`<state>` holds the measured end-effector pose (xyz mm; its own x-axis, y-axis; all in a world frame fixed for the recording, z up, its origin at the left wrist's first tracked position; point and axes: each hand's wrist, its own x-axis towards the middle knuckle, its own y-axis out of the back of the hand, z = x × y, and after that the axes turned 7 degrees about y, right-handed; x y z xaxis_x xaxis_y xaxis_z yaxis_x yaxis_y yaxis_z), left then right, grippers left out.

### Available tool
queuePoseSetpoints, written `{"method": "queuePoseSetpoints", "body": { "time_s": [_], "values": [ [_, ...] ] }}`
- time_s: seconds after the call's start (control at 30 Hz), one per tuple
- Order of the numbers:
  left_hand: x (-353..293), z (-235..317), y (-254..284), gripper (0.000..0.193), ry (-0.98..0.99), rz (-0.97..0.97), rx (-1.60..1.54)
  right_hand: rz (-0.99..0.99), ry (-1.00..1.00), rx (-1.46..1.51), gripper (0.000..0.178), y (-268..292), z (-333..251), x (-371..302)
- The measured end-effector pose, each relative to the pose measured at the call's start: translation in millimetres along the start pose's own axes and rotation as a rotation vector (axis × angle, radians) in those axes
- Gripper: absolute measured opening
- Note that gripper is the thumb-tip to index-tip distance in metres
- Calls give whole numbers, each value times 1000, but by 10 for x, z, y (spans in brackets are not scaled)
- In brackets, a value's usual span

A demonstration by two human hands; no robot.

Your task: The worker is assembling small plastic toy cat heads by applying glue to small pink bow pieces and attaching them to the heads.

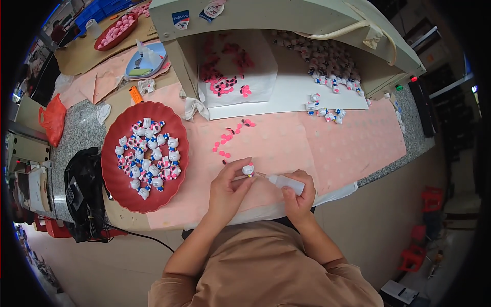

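Observation:
Between the thumb and fingers of my left hand is a small white cat-shaped figurine. My right hand is closed around a translucent white squeeze bottle, tilted so that its thin tip comes close to the figurine; whether it touches cannot be made out. Small pink pieces, a few of them dark, lie loosely on the pink sheet beyond my hands. Left of my left hand, a red scalloped tray holds many white figurines with pink and blue parts.
A grey box-like cabinet with an open front stands ahead. Inside are pink pieces on white paper and piled figurines. A blue tray, a red bowl and an orange tool lie back left; a black bag hangs at the left.

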<state>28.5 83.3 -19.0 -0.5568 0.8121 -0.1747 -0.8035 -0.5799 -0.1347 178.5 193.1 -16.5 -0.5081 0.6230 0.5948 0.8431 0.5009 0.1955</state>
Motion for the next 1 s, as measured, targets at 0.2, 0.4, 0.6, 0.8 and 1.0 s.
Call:
{"method": "queuePoseSetpoints", "body": {
  "time_s": [0.2,0.4,0.6,0.8,1.0],
  "values": [
    [-6,31,-10,43,12,-2,4,13,-17,-33,25,1,-15,5],
    [-12,-9,-3,44,-5,-5,-1,-5,12,-22,24,5,-12,-1],
    [-15,-2,-10,44,-15,-7,20,-15,-14,-7,25,13,8,-16],
    [-19,21,-9,43,-29,-2,80,-43,2,20,23,12,5,3],
    [-18,15,-13,41,7,6,64,-12,-3,-11,20,23,-3,0]
  ]
}}
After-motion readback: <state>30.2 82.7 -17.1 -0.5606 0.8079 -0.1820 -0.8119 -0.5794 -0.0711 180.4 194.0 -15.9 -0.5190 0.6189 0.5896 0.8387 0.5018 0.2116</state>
